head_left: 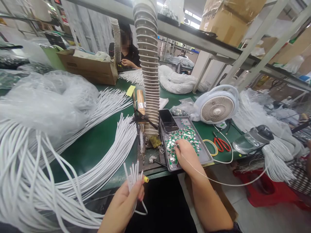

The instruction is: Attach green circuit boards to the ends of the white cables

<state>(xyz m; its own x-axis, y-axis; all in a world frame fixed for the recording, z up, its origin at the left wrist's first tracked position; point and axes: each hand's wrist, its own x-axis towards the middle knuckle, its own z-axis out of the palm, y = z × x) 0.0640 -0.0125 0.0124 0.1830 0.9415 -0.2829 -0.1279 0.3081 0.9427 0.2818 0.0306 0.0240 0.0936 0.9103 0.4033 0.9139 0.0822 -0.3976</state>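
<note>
The left hand [127, 195] is clamped round a small fistful of thin white round cables [133, 171], just in front of the near edge of the dark green surface [94, 137], with the cut ends pointing up. The right hand [188, 155] reaches into a shallow grey metal tray [206, 155] at the near edge, right of the middle, its fingertips down among small flat green-and-silver boards [190, 134]; I cannot tell whether they are pinched on one or slightly apart.

The work looks well short of finished: many boards lie loose and scattered across the tray, and no board shows on the visible ends of the held cables. A long fanned bundle of white cables [114, 152] lies toward the left edge, its tips near the middle, seemingly waiting too. How many pieces are complete cannot be judged from here.

The right hand covers the boards beneath it, and a black flat phone [168, 120] hides the tray's far left corner. The lower lengths of the held cables vanish behind the left hand, and it is unclear whether the small yellow tube [145, 179] beside its fingers is worn or gripped. The left bundle is cut off by the frame
</note>
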